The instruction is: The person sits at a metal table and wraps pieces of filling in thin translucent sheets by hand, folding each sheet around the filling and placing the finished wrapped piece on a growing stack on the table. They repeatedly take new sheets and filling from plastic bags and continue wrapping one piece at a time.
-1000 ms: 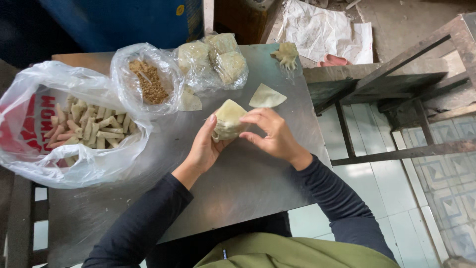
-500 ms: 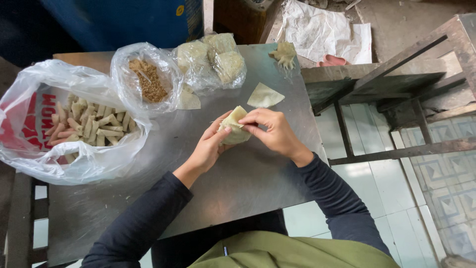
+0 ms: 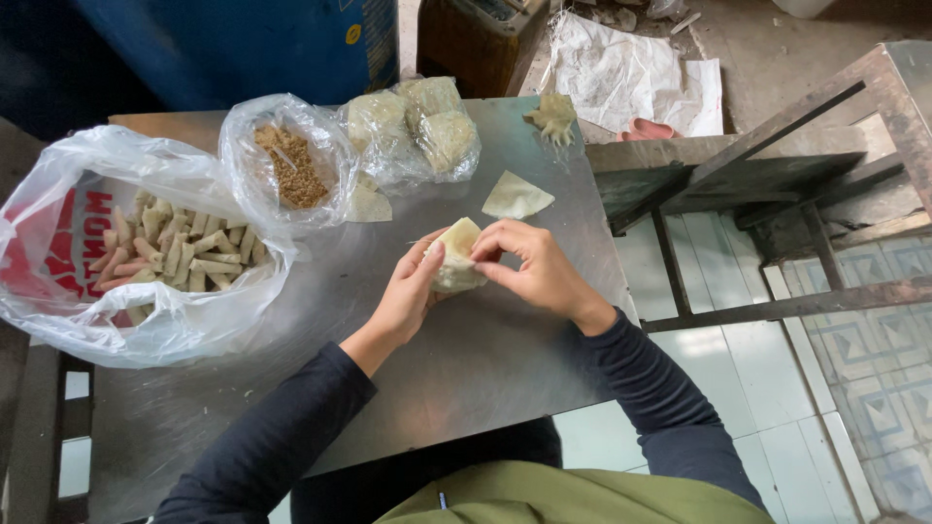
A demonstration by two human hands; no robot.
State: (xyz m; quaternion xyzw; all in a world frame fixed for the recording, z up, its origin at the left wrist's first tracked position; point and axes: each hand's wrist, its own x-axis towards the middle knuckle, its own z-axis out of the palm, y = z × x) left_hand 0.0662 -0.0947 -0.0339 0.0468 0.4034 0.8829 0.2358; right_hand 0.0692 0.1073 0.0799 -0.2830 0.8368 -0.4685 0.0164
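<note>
- We pinch a pale, folded dough wrapper (image 3: 456, 254) between both hands, above the grey metal table (image 3: 485, 359).
- Its point tips far; our left hand (image 3: 408, 296) cups underneath while our right hand (image 3: 534, 267) grips its right edge.

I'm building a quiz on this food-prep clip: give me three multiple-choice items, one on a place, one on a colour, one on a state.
1. Where does the big bag of rolls lie?
A. the table's left end
B. the floor
C. the rack

2. What colour are the sleeves?
A. red
B. dark
C. white

3. How is the wrapper held?
A. flat on the table
B. in both hands
C. in one hand

Answers:
1 A, it lies on the metal table, left of the hands.
2 B, both forearms are dark.
3 B, left hand and right hand pinch it.
</note>
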